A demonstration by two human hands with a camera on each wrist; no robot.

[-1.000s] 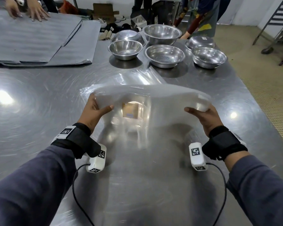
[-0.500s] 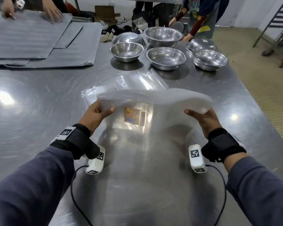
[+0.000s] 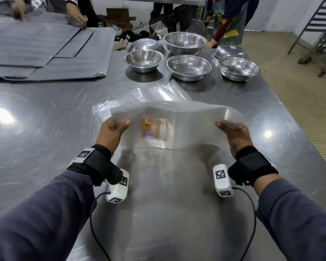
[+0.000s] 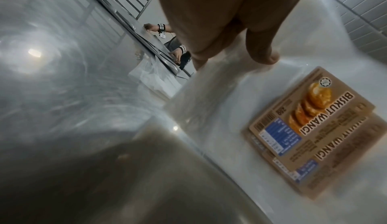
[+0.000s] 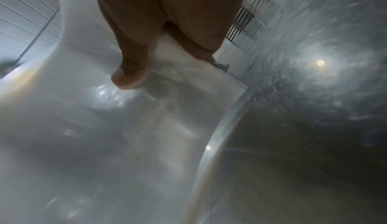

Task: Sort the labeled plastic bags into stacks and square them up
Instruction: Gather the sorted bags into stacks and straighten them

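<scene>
Plastic bags (image 3: 186, 125) are being held as one thick bundle above the steel table (image 3: 45, 129), and compared with a moment ago the bundle is being brought lower and nearer to the body, so that its lower edge is now almost meeting the table; from this it is judged that the edges are being knocked level before the stack is laid down. On the left, the bundle's side edge is being pinched by the left hand (image 3: 111, 134), with the thumb lying on the near face and the fingers hidden behind. In the middle, the brown biscuit label (image 3: 153, 131) is being seen through the plastic, with a second label a little offset behind it, so the bags are not yet fully squared. On the right, the other side edge is being gripped in the same way by the right hand (image 3: 233, 136). More clear bags (image 3: 154, 95) are lying flat just behind the bundle.
</scene>
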